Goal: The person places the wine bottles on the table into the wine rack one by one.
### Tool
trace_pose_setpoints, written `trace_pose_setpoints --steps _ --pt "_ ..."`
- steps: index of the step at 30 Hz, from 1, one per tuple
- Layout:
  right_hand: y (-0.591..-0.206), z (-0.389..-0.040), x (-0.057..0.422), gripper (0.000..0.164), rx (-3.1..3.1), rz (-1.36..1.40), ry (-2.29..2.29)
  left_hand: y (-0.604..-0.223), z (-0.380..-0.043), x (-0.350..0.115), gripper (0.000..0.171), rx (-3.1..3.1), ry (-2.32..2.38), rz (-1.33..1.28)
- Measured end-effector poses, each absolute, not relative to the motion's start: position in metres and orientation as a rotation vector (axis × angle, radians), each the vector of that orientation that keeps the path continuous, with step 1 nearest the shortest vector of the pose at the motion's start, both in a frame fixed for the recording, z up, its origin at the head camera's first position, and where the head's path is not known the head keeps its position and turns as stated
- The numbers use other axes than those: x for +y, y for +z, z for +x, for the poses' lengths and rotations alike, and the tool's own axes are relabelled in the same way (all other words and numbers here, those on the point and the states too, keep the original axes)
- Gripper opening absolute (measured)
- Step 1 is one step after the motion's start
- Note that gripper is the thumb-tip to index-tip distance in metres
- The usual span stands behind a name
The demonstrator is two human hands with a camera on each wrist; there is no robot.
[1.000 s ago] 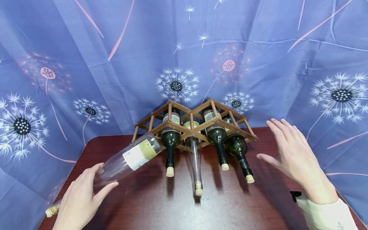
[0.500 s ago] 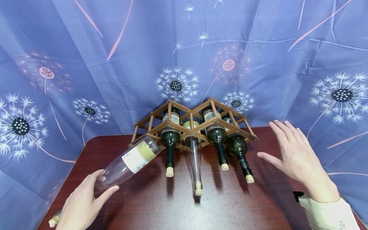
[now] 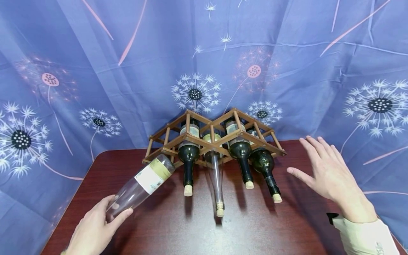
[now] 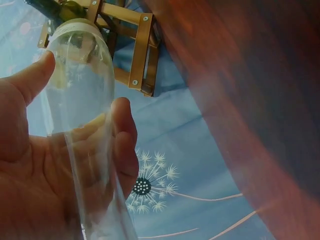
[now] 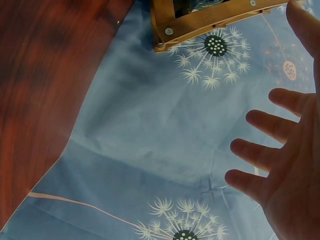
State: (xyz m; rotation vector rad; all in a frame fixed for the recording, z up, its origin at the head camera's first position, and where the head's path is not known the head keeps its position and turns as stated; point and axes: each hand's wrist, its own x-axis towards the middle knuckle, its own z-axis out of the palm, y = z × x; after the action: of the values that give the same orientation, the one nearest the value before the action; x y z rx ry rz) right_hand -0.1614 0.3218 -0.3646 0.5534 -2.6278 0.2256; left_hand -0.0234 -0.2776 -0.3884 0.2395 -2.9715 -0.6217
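Note:
My left hand (image 3: 94, 226) grips a clear glass wine bottle (image 3: 129, 196) with a white and yellow-green label, fingers and thumb curled around it. The bottle's base points up and right toward the left end of the wooden wine rack (image 3: 174, 141). In the left wrist view the clear bottle (image 4: 82, 115) lies across the palm, and its neck runs out of the frame. My right hand (image 3: 328, 173) is held in the air to the right of the rack, fingers straight and spread, holding nothing; the right wrist view shows those fingers (image 5: 260, 155) apart from the rack.
Several corked bottles lie in the rack: a dark green bottle (image 3: 189, 154), a clear bottle (image 3: 217, 177), another dark bottle (image 3: 240, 150) and a green one (image 3: 262, 163). Their necks jut toward the front. Below is a dark red-brown table (image 3: 248, 226); a blue dandelion-print cloth (image 3: 153, 81) hangs behind.
My left hand has drawn the clear bottle slightly down and left, its base moving away from the dark bottle beside it. My right hand has shifted slightly right and stays spread.

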Motion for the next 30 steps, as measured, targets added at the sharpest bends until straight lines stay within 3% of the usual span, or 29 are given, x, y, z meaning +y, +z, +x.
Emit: trace_pose_setpoints --steps 30 --pt "-0.369 -0.164 0.327 0.101 -2.651 0.532 0.232 -0.412 -0.032 -0.268 0.068 -3.04 -1.303 0.451"
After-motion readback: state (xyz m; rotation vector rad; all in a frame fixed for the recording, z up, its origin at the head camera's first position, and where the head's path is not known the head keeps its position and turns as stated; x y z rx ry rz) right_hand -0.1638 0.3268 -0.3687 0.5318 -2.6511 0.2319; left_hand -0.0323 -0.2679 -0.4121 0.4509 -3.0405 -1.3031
